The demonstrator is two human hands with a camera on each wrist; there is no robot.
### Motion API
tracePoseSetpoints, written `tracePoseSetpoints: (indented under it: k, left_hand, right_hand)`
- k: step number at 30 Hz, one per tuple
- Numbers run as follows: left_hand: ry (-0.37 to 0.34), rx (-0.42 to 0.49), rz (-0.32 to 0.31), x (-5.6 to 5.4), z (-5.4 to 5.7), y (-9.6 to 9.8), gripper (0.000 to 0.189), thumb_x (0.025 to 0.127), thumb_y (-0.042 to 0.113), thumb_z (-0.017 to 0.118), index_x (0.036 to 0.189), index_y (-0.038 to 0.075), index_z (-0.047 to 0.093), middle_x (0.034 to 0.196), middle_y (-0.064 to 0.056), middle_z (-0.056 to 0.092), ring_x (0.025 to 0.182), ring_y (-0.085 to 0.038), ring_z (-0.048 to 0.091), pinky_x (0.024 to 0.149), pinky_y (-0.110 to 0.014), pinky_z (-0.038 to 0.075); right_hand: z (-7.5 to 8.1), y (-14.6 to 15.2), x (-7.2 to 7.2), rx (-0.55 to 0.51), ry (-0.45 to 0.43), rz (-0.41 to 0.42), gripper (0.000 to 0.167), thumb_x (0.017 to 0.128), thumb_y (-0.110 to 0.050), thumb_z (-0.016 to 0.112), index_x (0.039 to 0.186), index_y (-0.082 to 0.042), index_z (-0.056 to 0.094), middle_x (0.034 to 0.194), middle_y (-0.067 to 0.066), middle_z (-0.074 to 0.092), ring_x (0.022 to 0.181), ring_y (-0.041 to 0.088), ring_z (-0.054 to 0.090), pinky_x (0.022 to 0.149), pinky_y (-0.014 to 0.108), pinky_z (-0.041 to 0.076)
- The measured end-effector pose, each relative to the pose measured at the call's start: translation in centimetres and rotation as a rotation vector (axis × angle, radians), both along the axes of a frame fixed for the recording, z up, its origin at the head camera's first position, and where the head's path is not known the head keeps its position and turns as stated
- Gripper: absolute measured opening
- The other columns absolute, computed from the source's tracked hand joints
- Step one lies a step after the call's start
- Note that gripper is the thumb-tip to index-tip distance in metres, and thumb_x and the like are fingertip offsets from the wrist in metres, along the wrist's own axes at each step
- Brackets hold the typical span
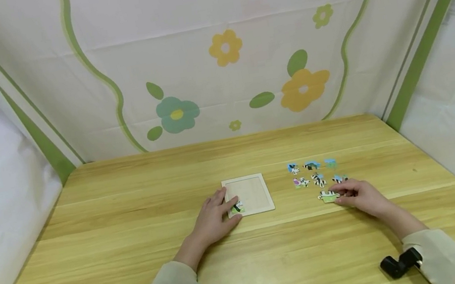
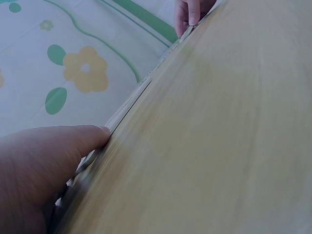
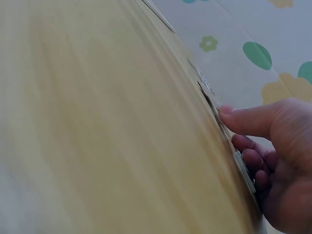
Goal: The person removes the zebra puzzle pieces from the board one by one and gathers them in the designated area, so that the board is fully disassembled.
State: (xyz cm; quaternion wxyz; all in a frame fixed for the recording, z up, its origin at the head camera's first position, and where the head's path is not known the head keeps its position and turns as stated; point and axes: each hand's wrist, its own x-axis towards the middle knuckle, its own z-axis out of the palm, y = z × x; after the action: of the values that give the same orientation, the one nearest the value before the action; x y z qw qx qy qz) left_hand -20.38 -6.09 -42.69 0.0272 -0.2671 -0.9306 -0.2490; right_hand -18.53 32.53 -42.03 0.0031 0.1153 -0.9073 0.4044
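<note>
A shallow square wooden puzzle tray (image 1: 268, 194) lies on the table, with one puzzle piece (image 1: 238, 207) in its near left corner. My left hand (image 1: 213, 218) rests on the tray's left side, its fingers spread over the edge and that corner. In the left wrist view the thumb (image 2: 87, 139) lies extended along the tray's near edge. To the right, my right hand (image 1: 363, 197) pinches the right end of a green and white puzzle piece (image 1: 329, 197). The right wrist view shows its thumb (image 3: 248, 121) on the piece, which is seen nearly edge-on.
Behind the right hand lie several loose puzzle pieces in rows, among them a black-and-white one (image 1: 318, 180), a blue-topped one (image 1: 312, 165) and a blue and green one (image 1: 331, 163). A flowered curtain (image 1: 188, 18) hangs at the wooden table's (image 1: 147, 175) far edge.
</note>
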Motion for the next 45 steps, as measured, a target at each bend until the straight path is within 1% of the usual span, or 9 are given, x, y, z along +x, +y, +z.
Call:
tracePoseSetpoints:
  k: [9, 15, 18, 23, 27, 29, 38, 42, 45]
  left_hand:
    - [0.004, -0.006, -0.001, 0.0, -0.2, 0.0, 0.048, 0.084, 0.041, 0.052, 0.125, 0.017, 0.049, 0.137, -0.014, 0.025, 0.125, -0.025, 0.020, 0.099, -0.044, 0.013]
    - [0.011, 0.000, -0.010, -0.1, -0.1, 0.0, 0.048, 0.084, 0.041, 0.052, 0.125, 0.016, 0.049, 0.137, -0.014, 0.025, 0.125, -0.027, 0.020, 0.098, -0.046, 0.014]
    - [0.015, 0.000, -0.014, -0.1, -0.1, 0.0, 0.048, 0.084, 0.041, 0.051, 0.125, 0.015, 0.048, 0.137, -0.015, 0.025, 0.125, -0.027, 0.020, 0.098, -0.046, 0.014]
    - [0.016, 0.005, -0.017, -0.1, -0.2, 0.0, 0.048, 0.084, 0.040, 0.051, 0.125, 0.015, 0.049, 0.137, -0.015, 0.025, 0.125, -0.027, 0.020, 0.098, -0.046, 0.014]
    - [0.022, 0.020, -0.022, -0.1, -0.2, -0.1, 0.047, 0.084, 0.039, 0.052, 0.124, 0.015, 0.049, 0.136, -0.015, 0.026, 0.125, -0.028, 0.021, 0.098, -0.047, 0.014]
    - [0.024, 0.024, -0.024, -0.1, -0.3, -0.1, 0.047, 0.084, 0.039, 0.052, 0.124, 0.015, 0.049, 0.136, -0.016, 0.026, 0.125, -0.028, 0.021, 0.098, -0.047, 0.015]
    - [0.013, 0.040, -0.022, -0.1, -0.3, -0.1, 0.049, 0.084, 0.038, 0.053, 0.126, 0.013, 0.047, 0.136, -0.016, 0.027, 0.125, -0.028, 0.021, 0.098, -0.047, 0.014]
    - [0.008, 0.048, -0.019, -0.1, -0.3, 0.0, 0.052, 0.083, 0.038, 0.054, 0.126, 0.011, 0.046, 0.136, -0.016, 0.027, 0.125, -0.028, 0.021, 0.098, -0.046, 0.014]
    - [-0.001, 0.063, -0.012, -0.2, -0.2, 0.0, 0.055, 0.082, 0.039, 0.055, 0.126, 0.009, 0.046, 0.136, -0.017, 0.027, 0.125, -0.028, 0.020, 0.098, -0.046, 0.014]
  right_hand:
    - [0.1, -0.1, 0.0, 0.031, 0.010, 0.013, 0.030, 0.078, -0.014, 0.065, 0.104, -0.001, 0.061, 0.082, 0.005, 0.051, 0.066, 0.015, 0.039, 0.055, 0.026, 0.035]
    - [-0.3, 0.2, -0.1, 0.018, 0.038, 0.035, 0.028, 0.078, -0.012, 0.064, 0.103, 0.000, 0.061, 0.081, 0.005, 0.050, 0.065, 0.014, 0.040, 0.056, 0.026, 0.036]
    - [-0.2, 0.2, -0.2, -0.004, 0.014, 0.043, 0.031, 0.078, -0.013, 0.065, 0.105, 0.001, 0.060, 0.084, 0.006, 0.052, 0.067, 0.013, 0.041, 0.057, 0.025, 0.037]
    - [0.7, 0.4, -0.3, -0.010, -0.039, 0.067, 0.038, 0.078, -0.015, 0.065, 0.110, 0.002, 0.057, 0.086, 0.008, 0.054, 0.070, 0.014, 0.045, 0.057, 0.025, 0.040]
    - [1.7, 0.4, -0.3, 0.040, -0.009, 0.111, 0.039, 0.078, -0.015, 0.064, 0.111, 0.003, 0.056, 0.084, 0.007, 0.056, 0.072, 0.014, 0.050, 0.059, 0.025, 0.043]
    - [2.1, 0.1, -0.4, 0.035, -0.014, 0.120, 0.039, 0.079, -0.016, 0.064, 0.111, 0.004, 0.055, 0.085, 0.007, 0.057, 0.074, 0.016, 0.052, 0.061, 0.026, 0.045]
    - [3.7, -2.9, -1.3, -0.106, -0.096, 0.138, 0.043, 0.081, -0.022, 0.061, 0.117, 0.000, 0.052, 0.098, 0.017, 0.055, 0.084, 0.023, 0.051, 0.065, 0.033, 0.046]
    - [4.3, -5.1, -2.0, -0.147, -0.088, 0.186, 0.044, 0.081, -0.021, 0.061, 0.118, 0.001, 0.052, 0.098, 0.017, 0.054, 0.084, 0.023, 0.051, 0.066, 0.035, 0.046]
    - [4.6, -6.9, -2.7, -0.171, -0.073, 0.219, 0.043, 0.081, -0.020, 0.062, 0.116, 0.002, 0.052, 0.096, 0.017, 0.055, 0.085, 0.023, 0.051, 0.068, 0.031, 0.045]
